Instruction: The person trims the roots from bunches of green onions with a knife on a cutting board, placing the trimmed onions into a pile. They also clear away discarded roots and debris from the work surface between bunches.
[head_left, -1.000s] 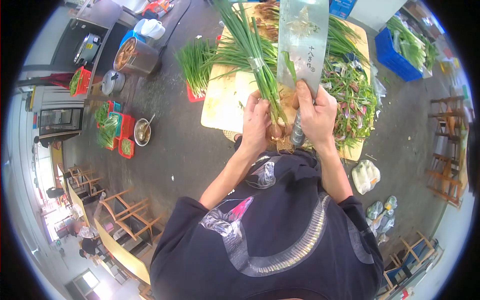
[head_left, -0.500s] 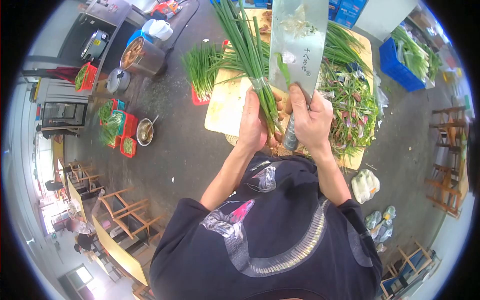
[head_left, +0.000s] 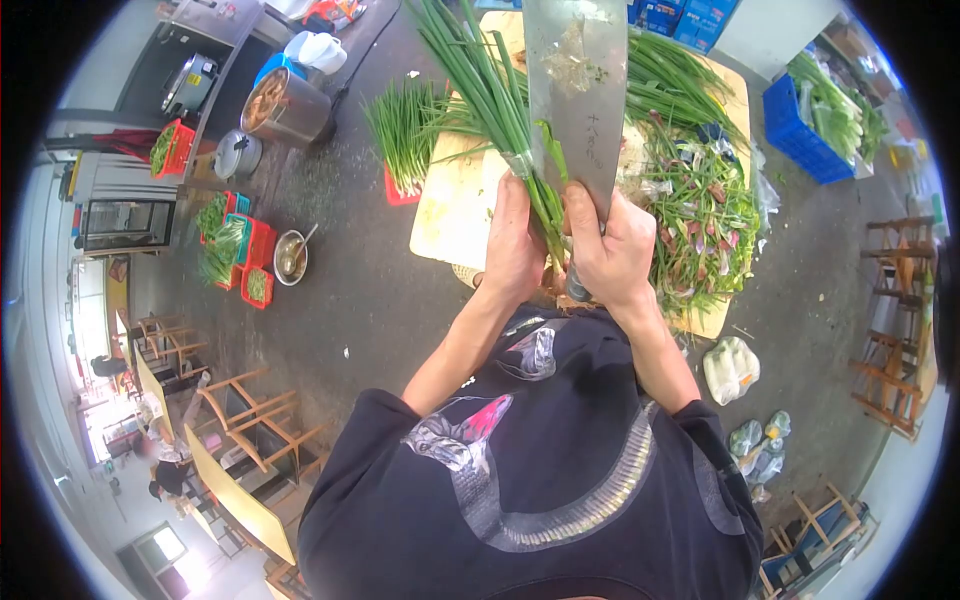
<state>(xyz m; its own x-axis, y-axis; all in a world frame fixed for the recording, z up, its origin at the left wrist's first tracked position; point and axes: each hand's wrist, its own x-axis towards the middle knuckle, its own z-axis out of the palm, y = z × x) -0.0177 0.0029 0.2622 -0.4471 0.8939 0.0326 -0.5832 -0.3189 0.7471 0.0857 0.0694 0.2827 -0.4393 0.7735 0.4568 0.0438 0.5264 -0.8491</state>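
Observation:
My left hand is closed round the lower part of a bunch of green onions, whose long leaves fan up and to the left. A clear band wraps the bunch above my fingers. In my right hand is a cleaver, blade upward, with wet scraps stuck to it. My right thumb presses a loose green leaf near the blade's left edge, beside the bunch. Both hands are close together above the near edge of a wooden cutting board. The onions' root ends are partly hidden by my hands.
Trimmed leaves and scraps cover the board's right side, below more green onions. Another upright bunch stands in a red basket at left. A blue crate of vegetables is at right; a metal bowl sits on the floor.
The cleaver and my right hand have shifted left, closer to the bunch, and the blade has turned a little. The loose leaf now lies against the onions. My left hand has hardly moved.

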